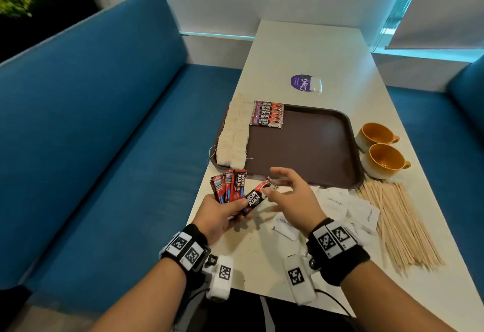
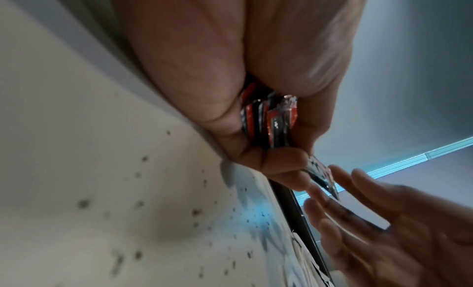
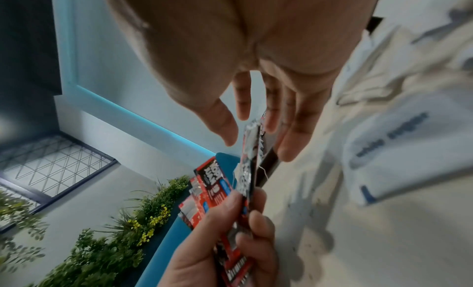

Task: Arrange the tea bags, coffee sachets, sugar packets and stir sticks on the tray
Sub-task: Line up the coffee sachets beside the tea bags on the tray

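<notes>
The coffee step is in hand. The left hand grips a fan of coffee sachets above the worktop, one sachet jutting toward the right hand, whose fingers are spread and holding nothing, just short of it. On the brown tray lie rows of tea bags and a short row of sachets. Next, the right hand likely must pinch the offered sachet and lay it beside that row. Sugar packets and stir sticks wait off the tray.

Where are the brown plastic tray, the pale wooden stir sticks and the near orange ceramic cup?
Brown plastic tray (image 1: 309, 148), head view, bare floor.
Pale wooden stir sticks (image 1: 400, 224), head view, mid-bundle.
Near orange ceramic cup (image 1: 383, 157), head view, inner wall.
</notes>
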Tool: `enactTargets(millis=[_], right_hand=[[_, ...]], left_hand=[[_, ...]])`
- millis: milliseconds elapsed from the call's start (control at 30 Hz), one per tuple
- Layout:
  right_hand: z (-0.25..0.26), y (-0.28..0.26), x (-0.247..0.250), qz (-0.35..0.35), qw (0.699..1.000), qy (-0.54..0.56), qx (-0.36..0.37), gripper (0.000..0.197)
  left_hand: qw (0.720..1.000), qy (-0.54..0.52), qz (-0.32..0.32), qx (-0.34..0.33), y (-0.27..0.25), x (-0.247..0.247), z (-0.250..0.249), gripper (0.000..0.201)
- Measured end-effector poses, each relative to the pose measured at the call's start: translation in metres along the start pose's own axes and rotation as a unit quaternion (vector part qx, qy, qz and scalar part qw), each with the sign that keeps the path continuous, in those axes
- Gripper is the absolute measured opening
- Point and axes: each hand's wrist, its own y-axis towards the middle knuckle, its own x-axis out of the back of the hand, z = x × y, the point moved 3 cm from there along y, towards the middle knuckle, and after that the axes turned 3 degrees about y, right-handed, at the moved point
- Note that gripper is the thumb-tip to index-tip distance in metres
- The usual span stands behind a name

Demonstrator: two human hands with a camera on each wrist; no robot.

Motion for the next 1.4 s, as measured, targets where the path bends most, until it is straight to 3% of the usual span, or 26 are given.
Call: enactTargets(millis=[233, 500, 700, 900, 1200, 1333, 1400], right_hand=[[-0.018, -0.022, 0.007, -0.018, 0.995, 0.083, -0.05, 0.024], [-0.037, -0.044, 0.007, 0.035, 0.987, 0.103, -0.117, 0.026], [-0.025, -0.04, 0.021, 0.03, 0.986, 0.133, -0.092, 0.016], [-0.007, -0.028, 0.039, 0.007, 0.986, 0.15, -0.069, 0.022], [0.049, 0.064, 0.077, -0.07, 0.978, 0.198, -0.019, 0.014], [0.052, 0.129, 0.077, -0.085, 0.985, 0.152, -0.016, 0.01], [0.046, 0.158, 0.074, -0.087, 0.988, 0.124, -0.03, 0.012]], left_hand=[[1.0, 0.007, -0.013, -0.01, 0.0, 0.0, 0.0, 0.021], [0.999, -0.021, -0.022, 0.012, -0.001, -0.002, -0.002, 0.048], [0.997, -0.07, -0.007, 0.017, -0.003, -0.004, -0.006, 0.025], [0.998, -0.057, -0.006, 0.016, 0.0, -0.001, -0.003, 0.02], [0.996, -0.075, 0.037, 0.024, 0.001, 0.004, 0.0, 0.041], [0.989, -0.119, 0.082, 0.035, 0.004, 0.008, 0.001, 0.042], [0.986, -0.133, 0.096, 0.042, 0.005, 0.009, 0.001, 0.052]])
